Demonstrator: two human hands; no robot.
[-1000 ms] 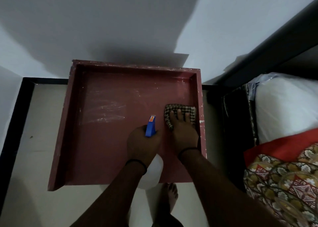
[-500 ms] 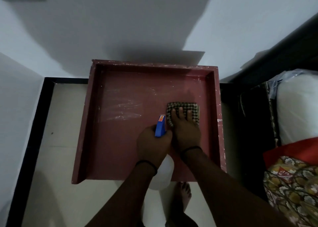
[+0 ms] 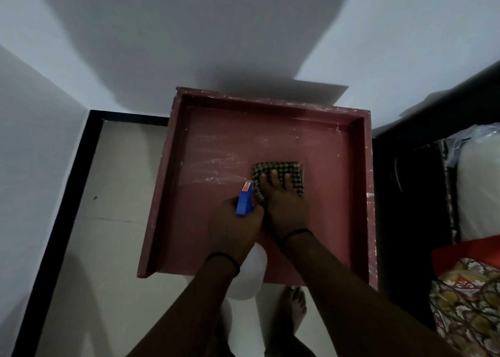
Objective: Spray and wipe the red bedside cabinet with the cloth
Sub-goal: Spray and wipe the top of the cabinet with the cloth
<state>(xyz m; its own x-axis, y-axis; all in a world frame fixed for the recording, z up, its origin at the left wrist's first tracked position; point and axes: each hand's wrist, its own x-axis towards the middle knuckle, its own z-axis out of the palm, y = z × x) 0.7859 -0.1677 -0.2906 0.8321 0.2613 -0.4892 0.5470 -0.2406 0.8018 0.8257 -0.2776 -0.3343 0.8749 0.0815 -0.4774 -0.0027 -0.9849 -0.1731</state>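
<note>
The red bedside cabinet (image 3: 216, 226) fills the middle of the head view; its top has a raised rim on the left, back and right, with pale streaks on the left half. A folded checked cloth (image 3: 296, 171) lies on the right half of the top. My right hand (image 3: 284, 205) presses flat on the cloth with straight fingers. Just left of it, my left hand (image 3: 232, 229) grips a spray bottle with a blue trigger head (image 3: 244, 198); the white body (image 3: 250, 272) shows below my wrist.
White walls stand behind and to the left. A dark bed frame (image 3: 405, 208) with a white pillow (image 3: 479, 183) and patterned bedding (image 3: 468, 302) borders the cabinet's right side. Beige floor tiles (image 3: 113, 221) lie to the left, and a bare foot (image 3: 295, 308) stands below the cabinet's front edge.
My right hand has slid the cloth leftward, away from the right rim toward the middle of the top. My left hand keeps the bottle beside it. The camera has shifted left.
</note>
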